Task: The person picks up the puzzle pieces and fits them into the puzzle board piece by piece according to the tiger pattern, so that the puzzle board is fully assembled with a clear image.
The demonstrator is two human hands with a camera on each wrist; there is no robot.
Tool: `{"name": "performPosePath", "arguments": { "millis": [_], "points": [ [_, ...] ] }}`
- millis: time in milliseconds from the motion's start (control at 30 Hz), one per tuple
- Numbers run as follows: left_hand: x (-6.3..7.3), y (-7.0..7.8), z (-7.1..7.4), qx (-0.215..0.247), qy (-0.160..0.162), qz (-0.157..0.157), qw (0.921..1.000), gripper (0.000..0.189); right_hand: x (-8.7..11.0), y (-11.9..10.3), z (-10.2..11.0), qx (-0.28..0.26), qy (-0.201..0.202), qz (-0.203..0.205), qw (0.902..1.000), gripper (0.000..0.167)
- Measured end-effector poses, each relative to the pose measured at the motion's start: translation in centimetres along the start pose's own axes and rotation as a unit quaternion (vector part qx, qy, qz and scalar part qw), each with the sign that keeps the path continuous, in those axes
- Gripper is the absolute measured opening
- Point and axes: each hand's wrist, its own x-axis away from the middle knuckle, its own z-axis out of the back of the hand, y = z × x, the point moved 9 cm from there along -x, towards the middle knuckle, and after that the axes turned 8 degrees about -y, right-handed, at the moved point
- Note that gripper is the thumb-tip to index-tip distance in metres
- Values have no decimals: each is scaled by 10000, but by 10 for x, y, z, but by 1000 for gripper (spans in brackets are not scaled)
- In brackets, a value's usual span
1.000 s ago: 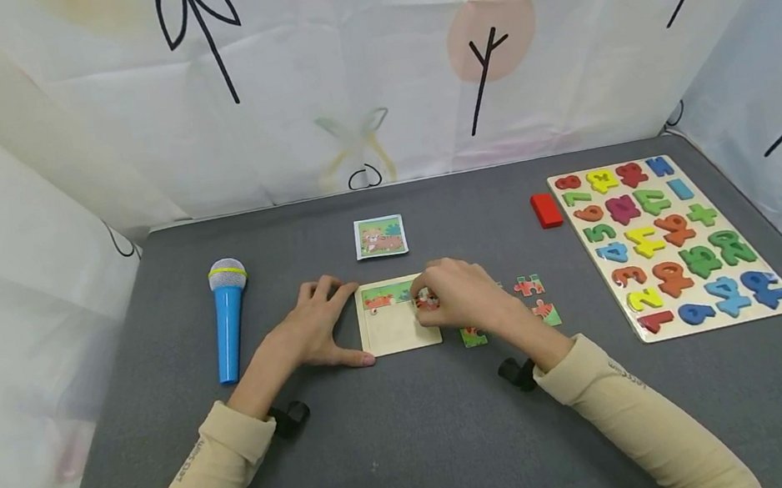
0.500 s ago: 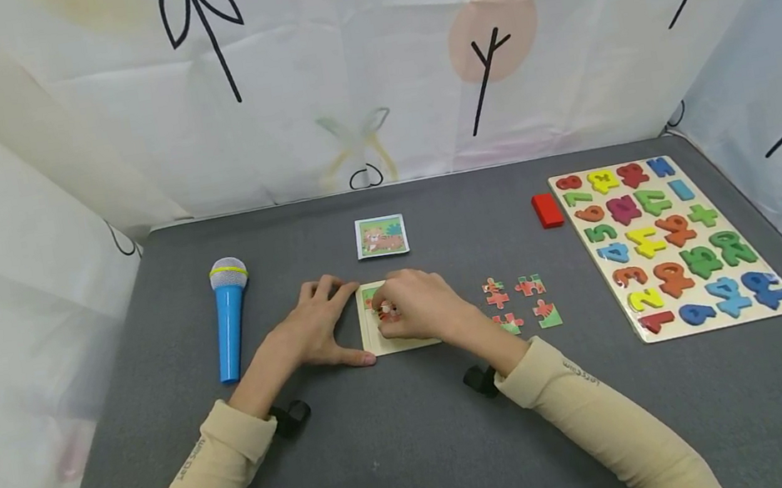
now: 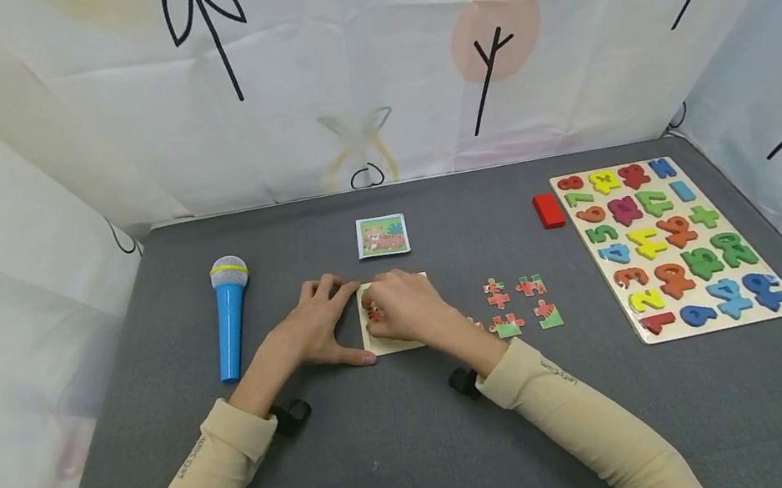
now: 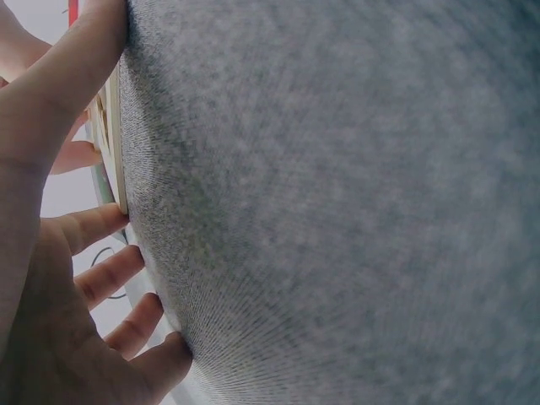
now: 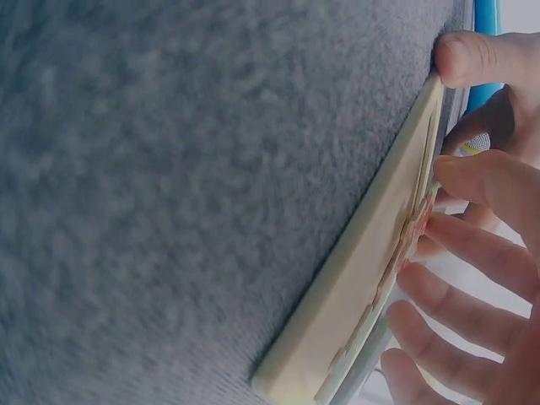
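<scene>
Pale wood forms the tray, its left edge touched by the loosely spread left hand; near that edge, the right hand pinches a reddish puzzle piece between thumb and fingers.

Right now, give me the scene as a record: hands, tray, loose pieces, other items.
left hand: at the tray's left edge, fingers spread
right hand: holds a puzzle piece at the tray
wooden tray: near part shows bare wood; rest partly hidden
loose pieces: several, right of the tray
picture card: beyond the tray
blue microphone: left of the left hand
red block: just left of the number board
</scene>
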Motion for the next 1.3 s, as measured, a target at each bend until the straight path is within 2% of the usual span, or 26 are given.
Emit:
{"name": "performPosePath", "arguments": {
  "millis": [300, 467, 600, 867, 1300],
  "points": [
    [-1, 0, 0, -20, -38, 8, 10000, 111, 5, 3, 3, -58, 66, 1, 10000, 18],
    [-1, -1, -1, -31, -79, 13, 10000, 113, 14, 12, 6, -215, 15, -210, 9995, 24],
    [-1, -2, 0, -15, -121, 63, 9999, 113, 17, 18, 4, -309, -113, -321, 9989, 23],
    [0, 2, 0, -27, -72, -6, 10000, 112, 16, 20, -1, -348, -43, -293, 9990, 16],
    [0, 0, 1, -17, -14, 3, 10000, 113, 14, 17, 0, -344, 30, -349, 9988, 17]
  ]
}}
